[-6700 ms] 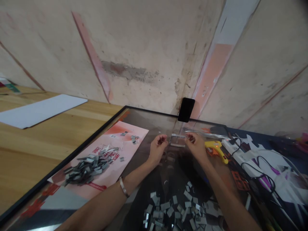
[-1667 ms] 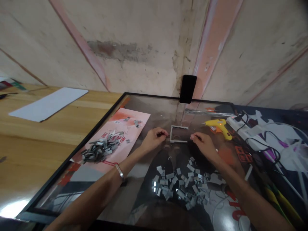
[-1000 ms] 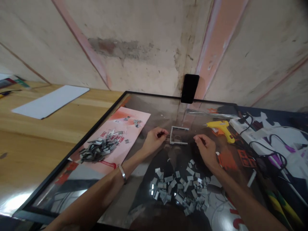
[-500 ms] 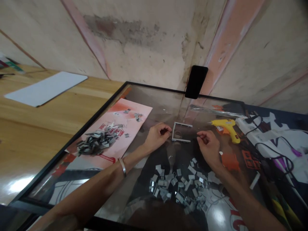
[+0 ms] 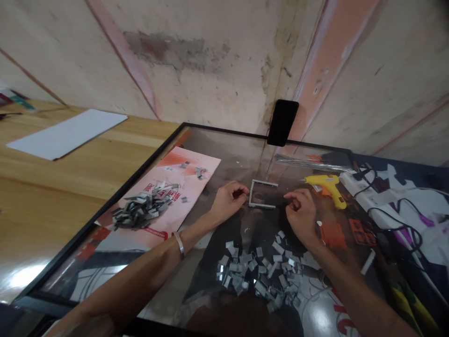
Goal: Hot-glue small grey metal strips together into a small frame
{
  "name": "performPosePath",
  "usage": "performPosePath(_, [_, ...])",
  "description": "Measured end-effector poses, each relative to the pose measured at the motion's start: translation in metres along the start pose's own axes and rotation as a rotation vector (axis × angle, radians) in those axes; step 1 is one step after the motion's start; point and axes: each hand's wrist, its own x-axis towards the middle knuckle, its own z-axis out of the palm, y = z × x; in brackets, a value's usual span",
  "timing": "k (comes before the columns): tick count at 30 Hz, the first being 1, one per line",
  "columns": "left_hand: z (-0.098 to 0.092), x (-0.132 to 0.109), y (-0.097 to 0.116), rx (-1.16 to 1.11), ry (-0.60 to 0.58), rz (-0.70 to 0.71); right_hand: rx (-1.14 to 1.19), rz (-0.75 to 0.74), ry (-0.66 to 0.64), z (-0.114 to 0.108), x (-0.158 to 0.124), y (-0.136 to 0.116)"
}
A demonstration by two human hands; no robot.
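A three-sided frame of thin grey strips (image 5: 251, 193) lies on the glass tabletop, its missing side facing right. My left hand (image 5: 229, 201) rests just left of it. The thumb and fingers of that hand are curled together close to the frame's left strip; whether they touch it or pinch something small I cannot tell. To the right of the frame, apart from it, is my right hand (image 5: 301, 213). Its forefinger reaches out with a gap to the thumb, and nothing shows between them. Many small grey metal pieces (image 5: 263, 271) are scattered on the glass nearer me.
A pile of dark grey pieces (image 5: 140, 210) sits on a pink printed sheet (image 5: 199, 164) at left. A yellow glue gun (image 5: 328, 185), thin rods (image 5: 308, 162) and a power strip (image 5: 358, 187) lie at right. A black phone (image 5: 282, 122) leans against the wall.
The view has shifted slightly. My right forefinger has straightened a little away from the thumb. My left hand and the frame keep nearly the same places.
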Motion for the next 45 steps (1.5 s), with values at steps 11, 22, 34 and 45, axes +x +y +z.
performPosePath(11, [-0.001,0.000,0.001,-0.009,-0.015,0.014,0.077,0.026,-0.086,0.002,0.002,0.010])
performPosePath(22, [0.001,0.001,0.001,-0.024,0.000,0.005,0.132,0.125,-0.093,0.000,0.006,0.013])
performPosePath(34, [0.001,0.001,0.000,-0.022,0.001,0.036,0.136,0.100,-0.078,0.000,0.006,0.012])
performPosePath(45, [0.002,0.001,-0.002,-0.011,0.004,0.038,0.100,0.063,-0.084,0.002,0.005,0.014])
